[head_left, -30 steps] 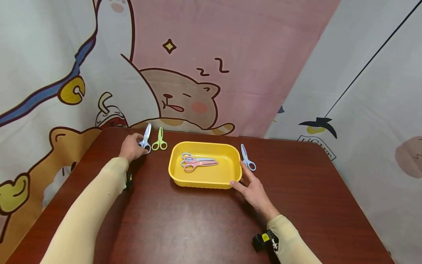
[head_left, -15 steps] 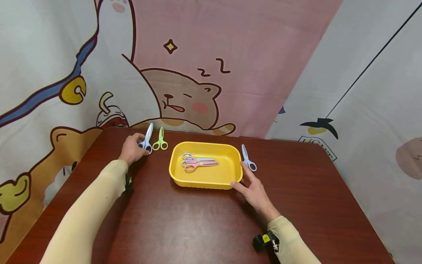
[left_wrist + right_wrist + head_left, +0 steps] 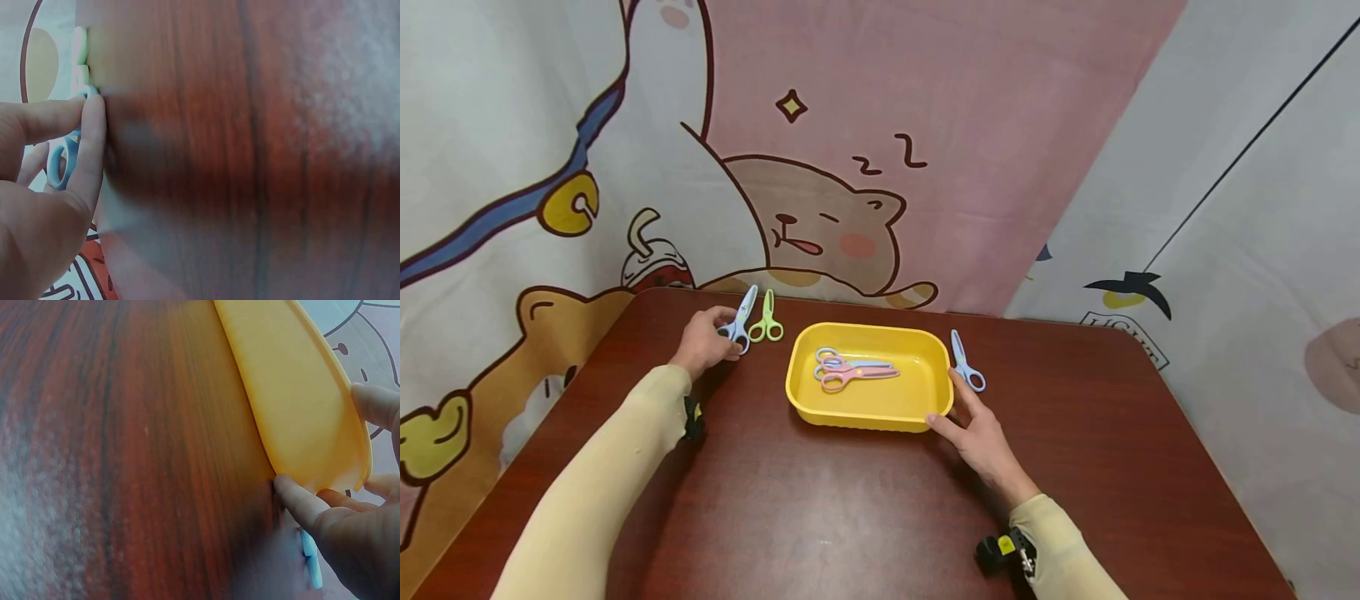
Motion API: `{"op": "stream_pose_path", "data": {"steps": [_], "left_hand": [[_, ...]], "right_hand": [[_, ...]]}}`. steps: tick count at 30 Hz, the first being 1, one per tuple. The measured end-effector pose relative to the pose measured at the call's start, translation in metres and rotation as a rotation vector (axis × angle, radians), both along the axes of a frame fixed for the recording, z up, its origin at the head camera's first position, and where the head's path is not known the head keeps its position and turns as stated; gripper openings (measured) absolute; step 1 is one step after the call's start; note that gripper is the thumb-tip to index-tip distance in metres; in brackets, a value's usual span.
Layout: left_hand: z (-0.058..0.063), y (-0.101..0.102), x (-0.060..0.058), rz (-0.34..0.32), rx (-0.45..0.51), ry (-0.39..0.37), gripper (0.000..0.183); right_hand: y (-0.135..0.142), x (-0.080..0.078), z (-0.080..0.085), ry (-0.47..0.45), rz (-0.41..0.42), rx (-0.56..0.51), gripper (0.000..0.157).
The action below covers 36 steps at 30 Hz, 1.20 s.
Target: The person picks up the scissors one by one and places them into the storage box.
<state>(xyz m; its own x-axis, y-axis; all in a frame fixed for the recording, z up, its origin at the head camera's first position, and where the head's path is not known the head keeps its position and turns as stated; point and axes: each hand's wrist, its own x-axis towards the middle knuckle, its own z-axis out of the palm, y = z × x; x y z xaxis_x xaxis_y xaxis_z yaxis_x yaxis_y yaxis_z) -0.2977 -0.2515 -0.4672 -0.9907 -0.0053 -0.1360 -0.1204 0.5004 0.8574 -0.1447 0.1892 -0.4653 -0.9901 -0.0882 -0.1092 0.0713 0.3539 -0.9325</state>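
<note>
In the head view my left hand (image 3: 703, 340) pinches the handles of blue scissors (image 3: 747, 308) at the table's back left. Green scissors (image 3: 767, 318) lie just right of them. The left wrist view shows thumb and fingers at a blue handle ring (image 3: 52, 164); the blades are out of sight there. My right hand (image 3: 985, 442) grips the near right corner of a yellow tray (image 3: 917, 387), thumb on the rim. Pink scissors (image 3: 872, 372) lie partly over blue-handled ones (image 3: 819, 353) inside the tray.
Another pair of blue scissors (image 3: 964, 364) lies to the right of the tray, close to my right fingers. The brown table (image 3: 820, 517) ends at a cartoon-printed cloth (image 3: 985, 167) behind.
The blades of the blue scissors in my left hand have swung slightly right, closer to the green pair. My right hand and the tray keep their place.
</note>
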Motion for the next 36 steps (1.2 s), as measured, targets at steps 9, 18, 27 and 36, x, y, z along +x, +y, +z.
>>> {"op": "stream_pose_path", "data": {"steps": [9,18,27,36], "left_hand": [[0.000,-0.001,0.011,-0.008,0.145,-0.051,0.068],[0.000,-0.004,0.017,-0.039,0.155,-0.064,0.065],[-0.003,-0.006,0.020,-0.076,0.147,-0.056,0.062],[0.001,-0.006,0.026,-0.103,0.138,-0.039,0.059]], "right_hand": [[-0.001,0.001,-0.001,-0.006,-0.007,-0.004,0.087],[-0.001,0.002,-0.003,-0.003,-0.007,-0.003,0.087],[-0.001,0.003,-0.002,0.003,-0.013,0.007,0.086],[0.000,0.003,0.000,0.016,0.010,-0.019,0.086]]}}
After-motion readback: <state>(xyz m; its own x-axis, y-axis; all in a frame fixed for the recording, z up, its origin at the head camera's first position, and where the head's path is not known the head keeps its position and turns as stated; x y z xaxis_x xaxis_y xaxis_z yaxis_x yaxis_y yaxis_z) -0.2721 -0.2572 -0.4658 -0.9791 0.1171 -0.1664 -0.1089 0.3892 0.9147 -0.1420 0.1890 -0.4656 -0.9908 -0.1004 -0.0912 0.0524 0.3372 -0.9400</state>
